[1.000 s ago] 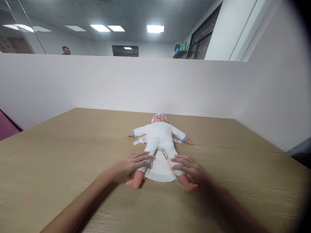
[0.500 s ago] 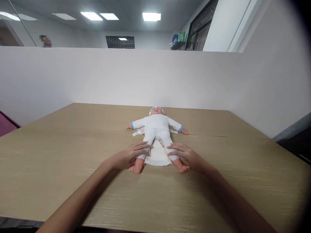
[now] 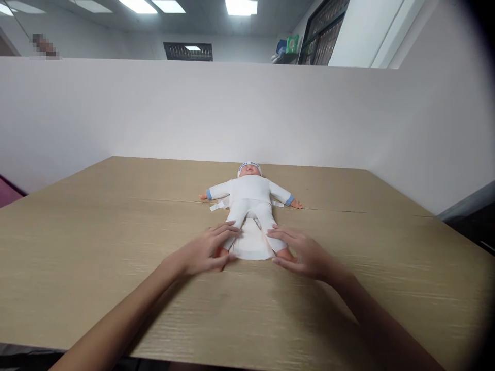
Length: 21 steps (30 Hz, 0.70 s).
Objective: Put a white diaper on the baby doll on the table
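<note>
Head camera view: A baby doll [image 3: 250,189] in a white fabric outfit with blue cuffs lies face-up on a broad, tan table [image 3: 116,232], a white, tabbed diaper [image 3: 251,247] spread beneath it and between its legs. Light, even handling would likely leave the diaper flat. The left hand [image 3: 204,250] and right hand [image 3: 308,253] lie over the lower legs, thumbs parted from loosely curved fingers; whether they grip cannot be told.

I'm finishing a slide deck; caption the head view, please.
Left hand and right hand at the legs of a doll lying on an open diaper.
</note>
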Motion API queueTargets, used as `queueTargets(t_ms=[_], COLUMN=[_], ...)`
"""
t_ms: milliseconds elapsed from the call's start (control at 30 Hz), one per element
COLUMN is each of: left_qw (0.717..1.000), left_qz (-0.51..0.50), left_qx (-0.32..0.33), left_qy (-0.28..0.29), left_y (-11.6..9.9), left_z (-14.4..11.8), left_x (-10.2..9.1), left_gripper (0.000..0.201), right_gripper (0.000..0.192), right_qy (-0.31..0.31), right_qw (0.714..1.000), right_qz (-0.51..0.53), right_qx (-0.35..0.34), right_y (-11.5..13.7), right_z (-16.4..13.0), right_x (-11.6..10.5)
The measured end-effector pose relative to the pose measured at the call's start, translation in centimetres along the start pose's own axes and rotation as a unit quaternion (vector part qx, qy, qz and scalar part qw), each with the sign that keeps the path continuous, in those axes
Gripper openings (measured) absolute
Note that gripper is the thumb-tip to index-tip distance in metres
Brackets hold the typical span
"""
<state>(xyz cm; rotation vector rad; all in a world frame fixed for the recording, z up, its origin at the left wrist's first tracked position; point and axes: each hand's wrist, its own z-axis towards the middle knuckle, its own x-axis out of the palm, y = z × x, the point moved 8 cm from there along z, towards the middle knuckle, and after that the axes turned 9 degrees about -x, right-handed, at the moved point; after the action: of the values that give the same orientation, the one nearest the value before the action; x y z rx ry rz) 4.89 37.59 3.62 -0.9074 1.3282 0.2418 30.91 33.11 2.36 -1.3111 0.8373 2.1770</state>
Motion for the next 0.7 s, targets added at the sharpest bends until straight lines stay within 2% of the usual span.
queueTargets(t_ms=[67, 133, 167, 300, 400, 500, 633, 700], left_qw=[0.999, 0.997, 0.996, 0.982, 0.978, 0.982, 0.973, 0.963], left_qz=[0.028, 0.054, 0.066, 0.118, 0.125, 0.068, -0.057, -0.108], left_qx=[-0.015, -0.032, -0.044, -0.091, -0.092, -0.105, -0.153, -0.159], left_qy=[-0.018, -0.038, -0.051, -0.114, -0.140, -0.144, -0.163, -0.188], left_y=[-0.6, -0.9, -0.9, -0.9, -1.1, -0.8, 0.2, 0.5], left_z=[0.0, 0.0, 0.1, 0.3, 0.6, 0.9, 2.1, 3.2], left_x=[0.6, 1.5, 2.0, 3.1, 3.0, 1.7, -1.8, -3.8], left_gripper=[0.081, 0.088, 0.081, 0.034, 0.019, 0.022, 0.026, 0.028], right_gripper=[0.080, 0.083, 0.077, 0.052, 0.043, 0.034, 0.016, 0.022], right_qy=[-0.004, -0.019, -0.032, -0.096, -0.139, -0.163, -0.168, -0.177], right_qw=[0.999, 0.995, 0.991, 0.973, 0.961, 0.963, 0.975, 0.978], right_qz=[-0.051, -0.101, -0.126, -0.208, -0.237, -0.215, -0.127, -0.052], right_qx=[-0.004, -0.011, -0.009, -0.001, -0.010, 0.007, 0.070, 0.098], right_y=[1.3, 2.2, 2.4, 2.9, 3.4, 3.1, 0.8, -0.8], right_z=[0.0, 0.0, 0.0, 0.2, 0.5, 0.9, 2.6, 4.0], right_x=[0.6, 1.4, 1.8, 2.9, 2.8, 2.2, 0.7, -0.4])
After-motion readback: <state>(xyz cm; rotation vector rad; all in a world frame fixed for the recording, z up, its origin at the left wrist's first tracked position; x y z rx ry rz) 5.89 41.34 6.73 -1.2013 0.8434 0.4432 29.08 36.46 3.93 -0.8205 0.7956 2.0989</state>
